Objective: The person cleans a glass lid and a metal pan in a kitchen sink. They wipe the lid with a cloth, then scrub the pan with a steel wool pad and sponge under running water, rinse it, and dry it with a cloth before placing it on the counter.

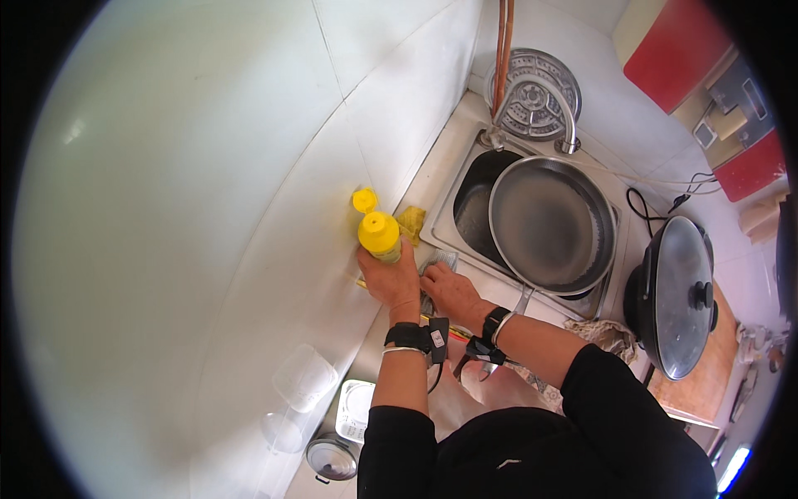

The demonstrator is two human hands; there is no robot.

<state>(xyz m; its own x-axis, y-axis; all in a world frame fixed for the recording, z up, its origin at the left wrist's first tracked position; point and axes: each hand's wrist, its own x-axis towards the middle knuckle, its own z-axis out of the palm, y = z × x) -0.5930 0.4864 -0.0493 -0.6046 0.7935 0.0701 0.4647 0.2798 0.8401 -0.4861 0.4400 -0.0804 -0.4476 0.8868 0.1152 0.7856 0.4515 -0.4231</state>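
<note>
My left hand (pixel 391 279) is wrapped around a yellow plastic squeeze bottle (pixel 379 232) beside the tiled wall. The bottle's flip-top cap (pixel 365 200) stands open, and its nozzle points up towards me. Just right of it, my right hand (pixel 454 292) has its fingers curled on a grey scrubbing cloth (pixel 444 257) at the counter's edge by the sink; the hand hides part of the cloth. A yellow cloth (pixel 411 224) lies behind the bottle, near the wall. A large frying pan (pixel 552 224) rests across the steel sink (pixel 441 227), its handle towards me.
A curved faucet (pixel 568 125) rises behind the sink, before a round perforated steamer plate (pixel 533 93). To the right stands a black pot with a glass lid (pixel 682 299), near a crumpled rag (pixel 605 340). A white basket (pixel 355 408) and a small lidded pot (pixel 331 458) sit at lower left.
</note>
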